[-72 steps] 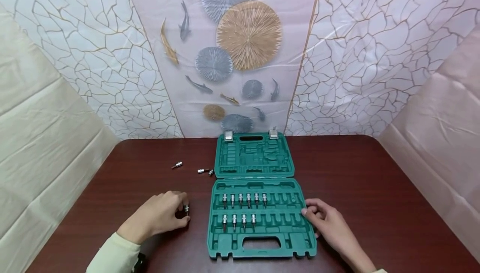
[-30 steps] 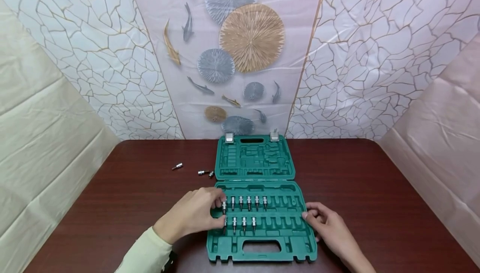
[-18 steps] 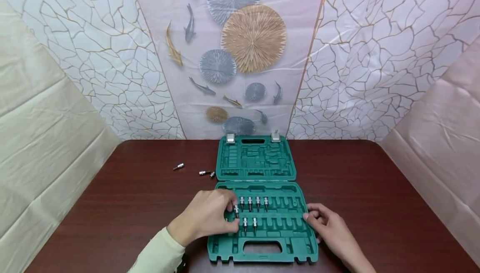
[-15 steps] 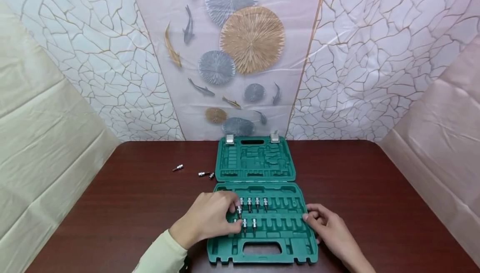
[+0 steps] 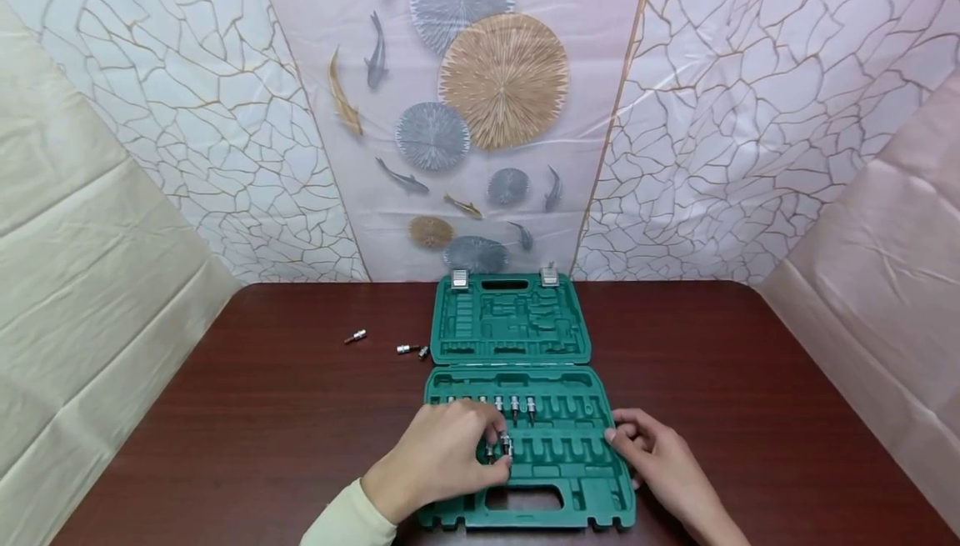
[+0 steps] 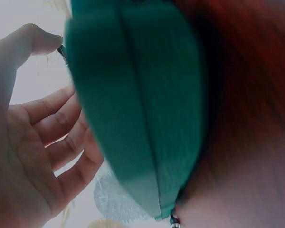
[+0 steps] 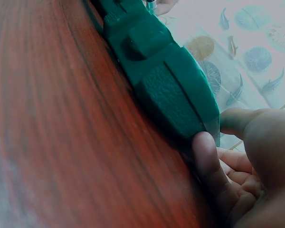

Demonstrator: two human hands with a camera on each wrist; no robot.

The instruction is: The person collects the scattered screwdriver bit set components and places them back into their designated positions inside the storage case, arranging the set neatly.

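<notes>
An open green plastic tool case (image 5: 525,503) lies on the table with its lid folded back. My left hand (image 5: 438,454) is over the lower tray, pinching a bit socket (image 5: 506,440) with a chrome body between thumb and fingertips. In the left wrist view the socket's dark end (image 6: 62,50) shows beside the thumb, partly hidden by the case wall. Chrome bit sockets (image 5: 515,408) stand in the upper row; the left hand covers part of that row and of the lower one. My right hand (image 5: 660,456) grips the case's right edge, thumb over the rim.
Left of the lid, a loose bit socket (image 5: 356,336) lies on the dark red table (image 5: 300,396), with two more loose sockets (image 5: 406,348) close against the lid. Vacant slots (image 5: 570,448) line the tray's right side. A patterned cloth backdrop (image 5: 502,112) rises behind the table.
From the table left of the case, my left hand has carried the pinched bit socket rightward across the tray to the lower row's sockets. The right hand stays at the case edge.
</notes>
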